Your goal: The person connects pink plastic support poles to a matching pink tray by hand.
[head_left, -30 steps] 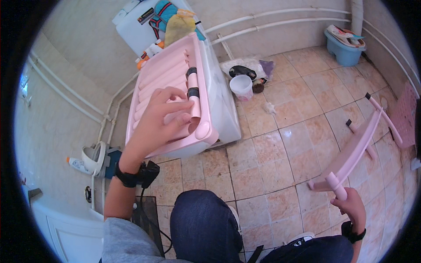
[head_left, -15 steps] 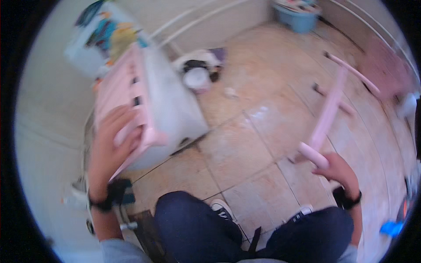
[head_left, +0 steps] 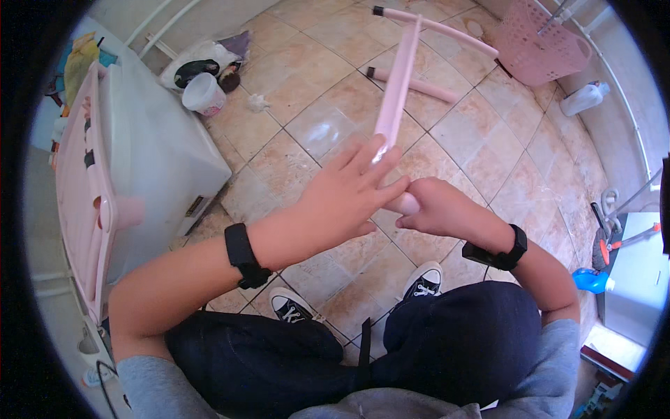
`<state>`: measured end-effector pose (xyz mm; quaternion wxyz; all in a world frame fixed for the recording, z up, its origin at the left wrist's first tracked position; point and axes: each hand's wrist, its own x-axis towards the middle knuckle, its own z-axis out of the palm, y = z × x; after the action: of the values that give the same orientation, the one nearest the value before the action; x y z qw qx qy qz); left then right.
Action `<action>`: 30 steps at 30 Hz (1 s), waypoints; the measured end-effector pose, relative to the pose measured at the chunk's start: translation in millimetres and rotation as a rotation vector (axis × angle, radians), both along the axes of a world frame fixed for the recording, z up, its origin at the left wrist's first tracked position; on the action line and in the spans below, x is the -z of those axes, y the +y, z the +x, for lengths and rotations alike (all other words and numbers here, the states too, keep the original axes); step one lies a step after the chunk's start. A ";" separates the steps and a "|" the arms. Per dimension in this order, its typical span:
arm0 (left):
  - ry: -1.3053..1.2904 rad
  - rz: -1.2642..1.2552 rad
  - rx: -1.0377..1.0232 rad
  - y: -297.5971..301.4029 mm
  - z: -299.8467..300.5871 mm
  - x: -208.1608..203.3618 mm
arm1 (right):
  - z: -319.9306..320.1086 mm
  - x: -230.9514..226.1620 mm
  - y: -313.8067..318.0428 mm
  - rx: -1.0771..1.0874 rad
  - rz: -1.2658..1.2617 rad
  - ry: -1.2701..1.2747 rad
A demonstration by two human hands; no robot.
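A pink tubular frame [head_left: 399,91] with black end caps on some bars stretches away from me above the tiled floor. The near crossbar's end pokes out between my hands. My right hand [head_left: 443,204] is closed round that end. Over the same near end lies my left hand [head_left: 342,188], its fingers spread across the bar and hiding part of it; whether it presses on the bar is hard to see. At the far left, a pink slotted panel [head_left: 84,188] with a short stub leans against a white plastic bin [head_left: 160,140], apart from both hands.
A white tub [head_left: 204,94] stands beside a bag of odds and ends at the back left. At the back right are a pink laundry basket [head_left: 541,49] and a white bottle [head_left: 585,99]. A blue bottle [head_left: 590,280] lies by a white cabinet [head_left: 631,279] on the right.
My left hand has let go of the pink panel and moved right onto the frame's near end. My right hand has brought the frame leftward, and the view has turned to the right.
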<state>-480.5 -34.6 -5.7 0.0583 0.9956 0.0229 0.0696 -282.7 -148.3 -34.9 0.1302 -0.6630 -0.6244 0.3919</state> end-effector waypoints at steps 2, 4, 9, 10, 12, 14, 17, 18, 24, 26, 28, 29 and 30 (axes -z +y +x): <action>-0.024 -0.014 -0.034 -0.5 -3.8 14.0 | -12.1 -14.8 8.7 -0.055 -0.054 -0.039; -0.049 -0.029 -0.076 4.1 -5.1 16.7 | -18.6 -20.1 15.6 -0.119 -0.109 -0.080; -0.018 -0.078 -0.054 24.9 -24.4 14.9 | -35.4 -17.0 33.5 -0.118 -0.126 0.049; -0.018 -0.090 -0.062 24.2 -29.6 21.1 | -40.9 -12.3 33.4 -0.125 -0.138 0.049; -0.034 -0.087 -0.050 15.6 -37.9 34.4 | -50.5 -1.7 28.8 -0.102 -0.254 0.041; -0.080 -0.106 -0.090 10.8 -41.9 44.4 | -47.2 2.0 28.6 -0.101 -0.305 0.132; -0.167 -0.117 -0.181 3.2 -43.6 48.8 | -40.3 2.8 32.0 -0.071 -0.427 0.327; -0.225 -0.102 -0.243 6.0 -41.1 47.2 | -41.1 6.3 34.8 -0.075 -0.398 0.392; 0.039 -0.058 -0.285 17.1 -48.9 39.2 | -44.7 3.6 50.7 -0.068 -0.649 0.579; 0.041 -0.055 -0.294 19.7 -50.7 36.1 | -47.3 11.2 48.6 -0.067 -0.618 0.697; 0.044 -0.051 -0.311 19.3 -53.1 34.6 | -50.8 6.4 52.6 -0.039 -0.658 0.687; 0.064 -0.036 -0.332 18.3 -54.4 36.3 | -52.5 5.0 53.5 -0.014 -0.701 0.667; 0.081 -0.019 -0.350 18.1 -55.7 37.1 | -54.5 7.5 51.7 -0.012 -0.699 0.674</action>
<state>-536.2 -16.5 -42.8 0.0537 0.9778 0.1990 0.0385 -337.2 -96.6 -42.4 0.0923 -0.4995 -0.3823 0.7719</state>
